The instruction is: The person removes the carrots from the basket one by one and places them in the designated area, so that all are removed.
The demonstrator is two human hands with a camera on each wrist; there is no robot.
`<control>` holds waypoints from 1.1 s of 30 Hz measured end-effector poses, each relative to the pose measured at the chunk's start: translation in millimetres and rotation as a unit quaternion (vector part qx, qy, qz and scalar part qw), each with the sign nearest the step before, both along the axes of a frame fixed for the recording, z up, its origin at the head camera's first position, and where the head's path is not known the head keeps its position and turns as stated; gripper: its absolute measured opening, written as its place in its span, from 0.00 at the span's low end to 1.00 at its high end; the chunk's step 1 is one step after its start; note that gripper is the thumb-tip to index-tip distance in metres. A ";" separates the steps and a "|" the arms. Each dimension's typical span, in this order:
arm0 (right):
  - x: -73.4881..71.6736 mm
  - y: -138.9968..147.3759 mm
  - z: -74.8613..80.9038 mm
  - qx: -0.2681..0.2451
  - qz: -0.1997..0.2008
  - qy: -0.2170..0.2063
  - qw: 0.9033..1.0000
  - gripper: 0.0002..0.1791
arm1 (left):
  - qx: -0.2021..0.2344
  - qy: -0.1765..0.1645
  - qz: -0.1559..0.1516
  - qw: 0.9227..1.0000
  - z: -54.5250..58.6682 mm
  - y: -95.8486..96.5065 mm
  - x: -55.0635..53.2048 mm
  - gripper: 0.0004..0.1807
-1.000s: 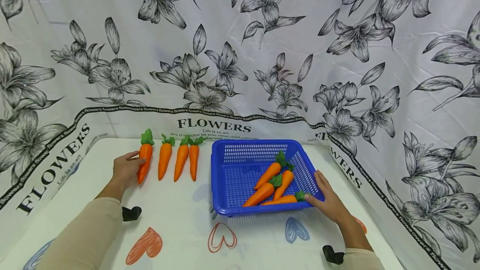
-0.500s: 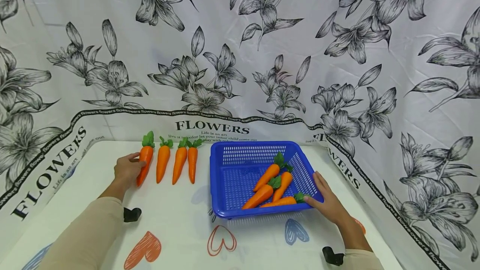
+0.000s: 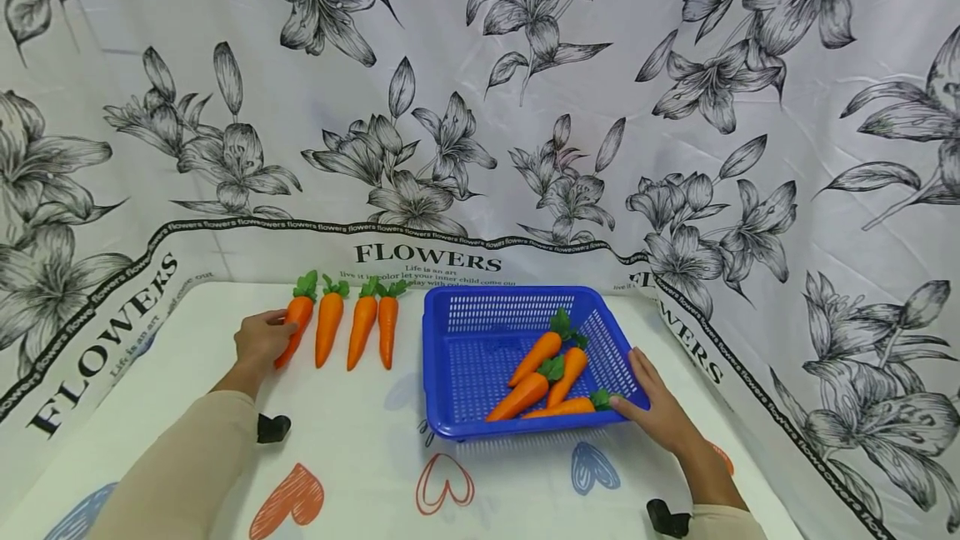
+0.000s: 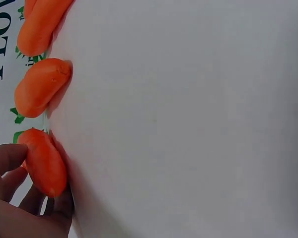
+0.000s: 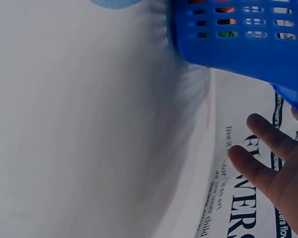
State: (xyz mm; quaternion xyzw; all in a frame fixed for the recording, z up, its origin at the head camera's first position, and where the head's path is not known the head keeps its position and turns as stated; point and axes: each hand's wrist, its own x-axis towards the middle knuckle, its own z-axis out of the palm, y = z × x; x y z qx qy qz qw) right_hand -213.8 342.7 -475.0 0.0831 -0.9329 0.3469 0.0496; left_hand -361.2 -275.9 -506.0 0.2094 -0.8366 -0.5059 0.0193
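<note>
Left hand (image 3: 257, 342) has its fingers pinching the leftmost toy carrot (image 3: 299, 317), just beside three loose carrots (image 3: 363, 328) on the bench (image 3: 352, 432). Right hand (image 3: 664, 411): fingers kinda spread, touching the blue basket (image 3: 431, 357) holding four more.

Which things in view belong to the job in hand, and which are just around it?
Likely the job's: carrot held in the left hand; three carrots lying beside it; blue basket, the right hand at its edge; four carrots inside.

Just around: flowered curtain; heart-print tablecloth.
</note>
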 end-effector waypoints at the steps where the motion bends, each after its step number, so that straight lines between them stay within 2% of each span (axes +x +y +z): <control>1: 0.2 -0.2 -0.6 -0.001 0.001 -0.001 1.000 0.50 | -0.002 -0.002 0.003 1.000 -0.6 -0.1 0.2 0.27; 12: 0.4 -1.7 -5.4 -0.001 0.009 -0.004 1.000 0.50 | -0.043 0.003 0.004 0.999 -0.5 -4.8 9.7 0.28; 20: 0.7 -3.5 -3.6 0.007 0.002 -0.012 1.000 0.50 | -0.049 0.003 0.000 0.999 8.6 -8.0 16.9 0.30; 24: 2.5 -3.6 -1.1 0.014 -0.003 -0.013 1.000 0.50 | -0.057 0.034 -0.001 0.998 23.4 -6.0 21.1 0.31; 28: 4.0 -2.8 1.7 0.015 -0.006 -0.012 1.000 0.50 | -0.048 0.074 -0.003 0.996 45.5 1.8 24.3 0.30; 33: 3.8 -1.6 3.8 0.012 -0.007 -0.013 1.000 0.50 | -0.050 0.132 -0.005 0.990 73.6 12.3 30.1 0.29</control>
